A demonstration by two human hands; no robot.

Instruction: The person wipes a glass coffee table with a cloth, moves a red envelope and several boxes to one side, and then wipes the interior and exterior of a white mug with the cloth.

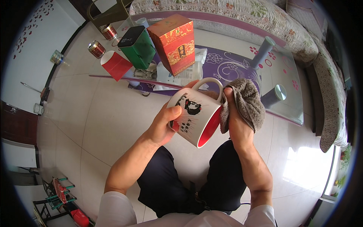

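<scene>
A white ceramic mug (pixel 190 113) with a red inside and a printed picture is tilted, its mouth towards the lower right. My left hand (pixel 164 122) grips it around the base, thumb on the printed side. My right hand (pixel 239 122) holds a bunched grey-brown terry cloth (pixel 249 99), which lies against the mug near its rim and handle. The handle points up, towards the table. Both hands are above my lap, in front of the glass table.
On the glass coffee table (pixel 293 99) stand a red-gold box (pixel 178 45), a green tin (pixel 139 48), two red cans (pixel 96 49) (pixel 109 31) and a red paper cup (pixel 116 65). A folded cloth (pixel 146 73) and plastic-wrapped cups (pixel 187 74) lie nearby. A sofa (pixel 241 17) is behind.
</scene>
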